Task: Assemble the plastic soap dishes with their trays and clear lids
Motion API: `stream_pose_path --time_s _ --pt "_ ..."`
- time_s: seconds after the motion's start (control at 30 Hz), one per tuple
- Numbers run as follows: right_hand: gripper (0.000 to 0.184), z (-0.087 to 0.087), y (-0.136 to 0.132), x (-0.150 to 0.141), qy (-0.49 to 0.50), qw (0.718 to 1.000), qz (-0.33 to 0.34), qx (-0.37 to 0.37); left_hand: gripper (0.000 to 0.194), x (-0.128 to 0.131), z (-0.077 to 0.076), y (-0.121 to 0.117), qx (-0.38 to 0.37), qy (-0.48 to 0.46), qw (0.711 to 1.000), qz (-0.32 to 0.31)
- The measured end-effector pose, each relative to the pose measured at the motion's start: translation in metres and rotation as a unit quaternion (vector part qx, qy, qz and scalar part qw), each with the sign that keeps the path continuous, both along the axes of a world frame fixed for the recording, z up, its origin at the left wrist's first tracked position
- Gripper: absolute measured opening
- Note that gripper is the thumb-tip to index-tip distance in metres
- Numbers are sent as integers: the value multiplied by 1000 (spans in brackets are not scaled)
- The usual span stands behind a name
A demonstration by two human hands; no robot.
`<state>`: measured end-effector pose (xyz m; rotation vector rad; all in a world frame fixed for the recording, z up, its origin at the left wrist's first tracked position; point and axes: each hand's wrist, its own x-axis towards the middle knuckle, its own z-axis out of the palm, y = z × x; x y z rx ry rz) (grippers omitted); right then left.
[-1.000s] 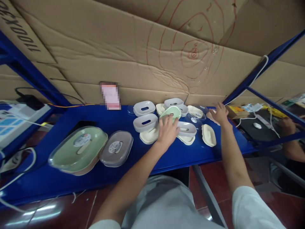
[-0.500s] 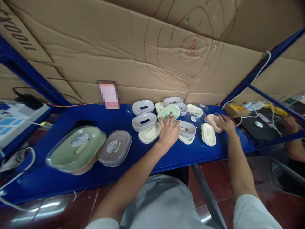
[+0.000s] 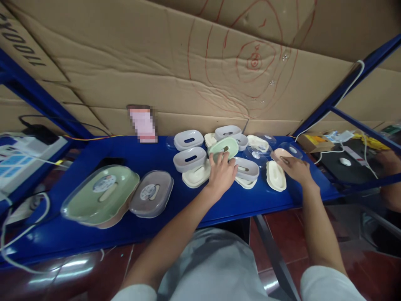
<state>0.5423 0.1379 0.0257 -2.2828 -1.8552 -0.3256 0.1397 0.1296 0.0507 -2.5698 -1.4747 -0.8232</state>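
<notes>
My left hand [image 3: 222, 173] lies with fingers spread over the near edge of a light green oval soap dish [image 3: 230, 145], which rests tilted on other dishes. Grey slotted soap dishes [image 3: 246, 170] and cream trays [image 3: 194, 177] surround that hand. To the right, my right hand [image 3: 297, 168] has its fingers closed at the near side of a pink soap dish [image 3: 280, 154], partly covering it. A cream tray [image 3: 276, 177] lies just left of the right hand. Clear lids [image 3: 257, 155] lie behind it.
A large green lidded container [image 3: 120, 177] and a grey lidded one [image 3: 164, 188] sit at the left of the blue table [image 3: 184, 209]. A blurred-out phone-like object [image 3: 144, 123] leans on the cardboard wall [image 3: 125, 54]. Blue frame posts [image 3: 338, 96] flank the table.
My right hand has shifted slightly and turned over the pink soap dish, uncovering a clear lid behind it. My left hand stays on the green dish.
</notes>
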Motion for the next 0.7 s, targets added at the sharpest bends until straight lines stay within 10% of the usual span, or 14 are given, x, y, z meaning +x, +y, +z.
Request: stream_pose_path --time_s 0.27,0.4,0.7 --pt "58 13 0 -28 -14 994 -37 104 28 -4 14 -35 6 9 998 -55" --pt "53 31 31 -59 -13 991 56 123 30 -42 14 -76 21 16 998 -61" --pt "39 51 31 -176 38 940 305 146 48 -163 -21 -109 57 10 974 219"
